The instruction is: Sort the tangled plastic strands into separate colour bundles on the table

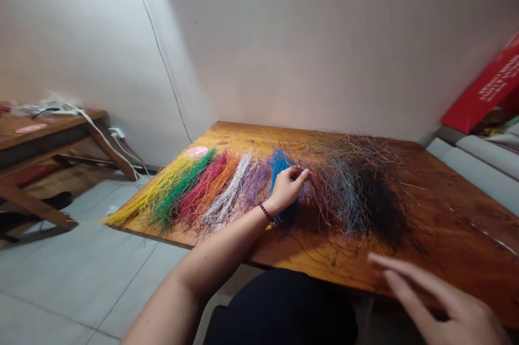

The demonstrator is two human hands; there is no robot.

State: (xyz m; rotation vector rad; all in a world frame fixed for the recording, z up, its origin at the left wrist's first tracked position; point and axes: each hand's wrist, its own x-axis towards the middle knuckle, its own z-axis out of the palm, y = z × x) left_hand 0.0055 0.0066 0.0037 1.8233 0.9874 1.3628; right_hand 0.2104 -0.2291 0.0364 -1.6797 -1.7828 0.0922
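Note:
Bundles of thin coloured wire lie side by side on a brown wooden table [454,199]. My left hand [287,187], with a beaded bracelet [265,211] at the wrist, is over the blue bundle [278,169]. Its thumb and forefinger are pressed together beside a loose mixed brown and purple pile [320,185]; what is in the pinch is too fine to make out. Blurred by motion, my right hand [441,296] is above the table's front edge, thumb and forefinger stretched out and slightly apart, with nothing visible between them.
Yellow [141,191], green [182,185], red [205,185], orange [221,183], white [229,193] and purple [256,183] bundles spread leftward. Grey-blue [348,193] and black wires [381,199] lie right. A wooden bench [93,118] stands left, a red box [482,91] right.

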